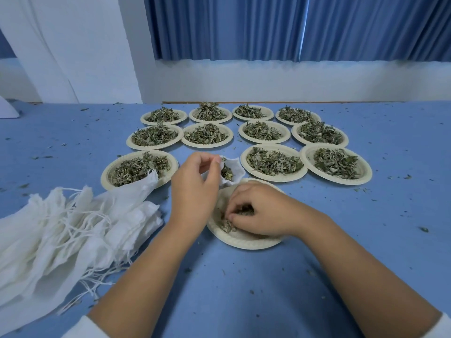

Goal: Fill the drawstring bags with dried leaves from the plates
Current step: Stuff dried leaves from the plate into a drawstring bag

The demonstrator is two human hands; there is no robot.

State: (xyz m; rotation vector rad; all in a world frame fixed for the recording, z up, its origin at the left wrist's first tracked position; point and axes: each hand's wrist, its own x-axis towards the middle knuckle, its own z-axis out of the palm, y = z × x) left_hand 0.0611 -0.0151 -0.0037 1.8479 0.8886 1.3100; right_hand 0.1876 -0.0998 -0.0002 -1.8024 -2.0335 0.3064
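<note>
I am pinching the rim of a small white drawstring bag [231,170] with my left hand [195,189], thumb and fingers curled round the cloth and holding its mouth open. The bag is sitting just beyond the nearest plate [244,242], between two of the filled plates, and some dried leaves [226,172] are already lying inside it.

My right hand [256,213] is resting down in the nearest plate, fingers curled in and closing on a small clump of the leaves left there. This plate is holding far less than the others.

Eleven more plates [335,164] are standing in three rows farther back on the blue table [244,289], each one heaped with dried leaves. To my left a pile of empty bags [73,228] is lying on the table with its white strings tangling across it, and one bag from the pile is draping over the near rim of the front-left plate [140,169]. Crumbs of leaf are lying scattered all over the table. Blue curtains [292,25] are hanging behind the table, above a white ledge.
</note>
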